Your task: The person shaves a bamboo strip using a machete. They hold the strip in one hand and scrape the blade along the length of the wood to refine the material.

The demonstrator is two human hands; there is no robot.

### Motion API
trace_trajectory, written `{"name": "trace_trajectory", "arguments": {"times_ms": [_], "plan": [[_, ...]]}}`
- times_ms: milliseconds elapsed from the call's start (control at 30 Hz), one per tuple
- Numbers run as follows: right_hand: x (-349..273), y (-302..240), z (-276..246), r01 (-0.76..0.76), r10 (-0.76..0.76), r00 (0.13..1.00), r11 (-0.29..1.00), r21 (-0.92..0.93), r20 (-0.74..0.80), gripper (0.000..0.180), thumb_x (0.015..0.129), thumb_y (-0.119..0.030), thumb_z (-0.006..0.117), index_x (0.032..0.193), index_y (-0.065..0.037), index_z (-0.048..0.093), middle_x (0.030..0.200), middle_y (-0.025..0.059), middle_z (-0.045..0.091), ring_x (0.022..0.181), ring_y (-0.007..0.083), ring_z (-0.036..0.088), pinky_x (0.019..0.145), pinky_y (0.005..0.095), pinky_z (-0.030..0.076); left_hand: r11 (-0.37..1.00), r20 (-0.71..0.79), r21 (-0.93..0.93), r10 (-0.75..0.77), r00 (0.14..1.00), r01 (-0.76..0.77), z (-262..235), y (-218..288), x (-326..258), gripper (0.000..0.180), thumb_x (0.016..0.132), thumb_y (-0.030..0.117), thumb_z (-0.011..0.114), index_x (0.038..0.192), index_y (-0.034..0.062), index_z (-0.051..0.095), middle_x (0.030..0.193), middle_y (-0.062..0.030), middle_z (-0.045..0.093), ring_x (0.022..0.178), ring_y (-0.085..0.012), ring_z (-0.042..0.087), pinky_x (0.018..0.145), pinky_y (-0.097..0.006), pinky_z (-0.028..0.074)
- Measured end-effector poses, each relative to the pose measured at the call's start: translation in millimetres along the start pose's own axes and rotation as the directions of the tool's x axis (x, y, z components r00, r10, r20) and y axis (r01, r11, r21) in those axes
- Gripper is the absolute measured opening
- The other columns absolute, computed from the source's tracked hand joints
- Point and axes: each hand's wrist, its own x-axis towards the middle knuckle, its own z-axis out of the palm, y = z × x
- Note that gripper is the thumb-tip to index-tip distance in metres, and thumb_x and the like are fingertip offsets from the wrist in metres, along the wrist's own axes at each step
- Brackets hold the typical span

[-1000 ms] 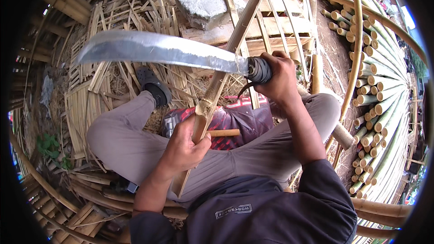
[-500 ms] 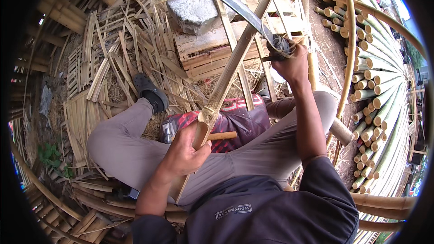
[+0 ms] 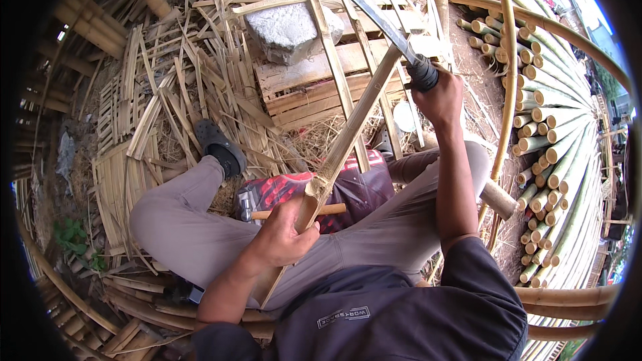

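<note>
my left hand (image 3: 287, 230) was closed round the lower part of a split bamboo strip (image 3: 357, 124), fingers on one side and thumb on the other, just below a rough, pale node (image 3: 319, 186). the strip was slanted across the space between my bent legs: its long axis ran from a near end low by my left forearm, up and to the right, to a far end that pointed away from me, close to my right hand (image 3: 443, 97).

that right hand was wrapped tight round the dark, bound handle (image 3: 423, 75) of a long machete (image 3: 366, 7). its blade pointed away from me and to the left, curving up until it ran out of view at the top. the root of the blade was right by the strip's far end; i could not tell whether the two touched.

under the strip, a hammer (image 3: 332, 210) lay crosswise on a red and dark printed sack (image 3: 368, 194), its metal head to the left and its wooden handle to the right. farther out, a rough grey stone (image 3: 284, 30) sat on a slatted wooden crate (image 3: 284, 83), and cut bamboo poles (image 3: 558, 127) were stacked on my right, ends facing me.
</note>
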Motion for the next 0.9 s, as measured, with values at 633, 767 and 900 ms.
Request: {"name": "trace_trajectory", "arguments": {"times_ms": [633,767,900], "plan": [[12,103,-5,-0.553,0.628,0.775,0.728,0.406,-0.069,0.020,0.075,-0.016,0.073,0.067,-0.004,0.060,0.059,0.0026,0.056,0.049,0.0125,0.052,0.048,0.0322,0.041,0.991,-0.205,0.131,0.000,0.979,0.027,4,17,-6,0.029,0.088,0.008,0.065,0.113,-0.0028,0.055,0.088,-0.0076,0.059,0.079,-0.0141,0.056,0.074,-0.032,0.048],[1,114,-22,-0.407,0.705,0.700,0.524,0.749,-0.112,0.009,0.078,-0.006,0.069,0.072,-0.001,0.065,0.060,-0.0006,0.054,0.048,0.0076,0.046,0.047,0.0246,0.034,0.977,-0.304,0.209,0.113,0.946,-0.049,2,25,2,0.032,0.089,0.015,0.070,0.110,-0.0036,0.055,0.089,-0.0149,0.062,0.080,-0.0229,0.062,0.075,-0.036,0.049],[-3,101,-14,-0.292,0.658,0.743,0.486,0.824,-0.125,0.007,0.082,-0.001,0.063,0.085,0.003,0.068,0.060,-0.0018,0.050,0.047,0.0068,0.044,0.046,0.0232,0.036,0.986,-0.361,0.154,0.119,0.925,-0.066,4,30,3,0.029,0.093,0.018,0.067,0.108,-0.0031,0.054,0.088,-0.0154,0.063,0.078,-0.0234,0.062,0.073,-0.036,0.049]]}}
